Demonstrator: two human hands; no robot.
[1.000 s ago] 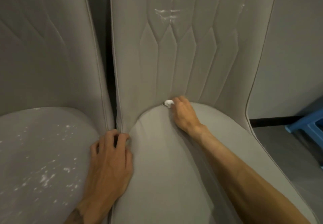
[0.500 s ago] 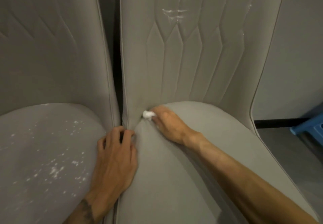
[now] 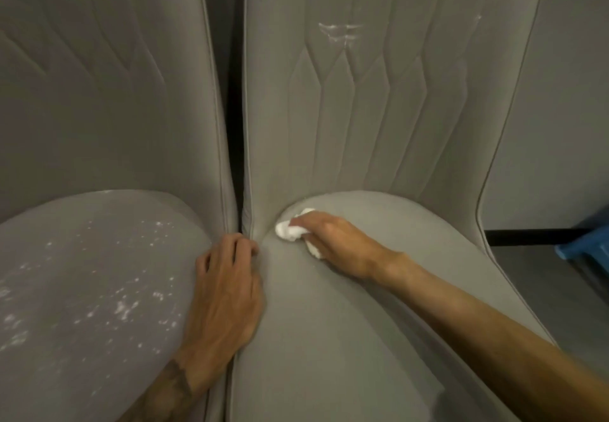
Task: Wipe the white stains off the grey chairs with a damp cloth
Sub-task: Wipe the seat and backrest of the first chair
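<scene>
Grey right-chair seat looks clean round my right hand, whose fingers clutch the white cloth in its back corner; white smears lie straight up the backrest above them, and specks spread left of my flat, empty left hand.

Bare left hand and right hand, tattooed left forearm.

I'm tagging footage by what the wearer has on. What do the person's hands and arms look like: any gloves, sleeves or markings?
The left hand and right hand are bare: no gloves, rings or watch show. The right forearm is bare, no sleeve in view. So is the left forearm, with a dark tattoo above the wrist.
</scene>
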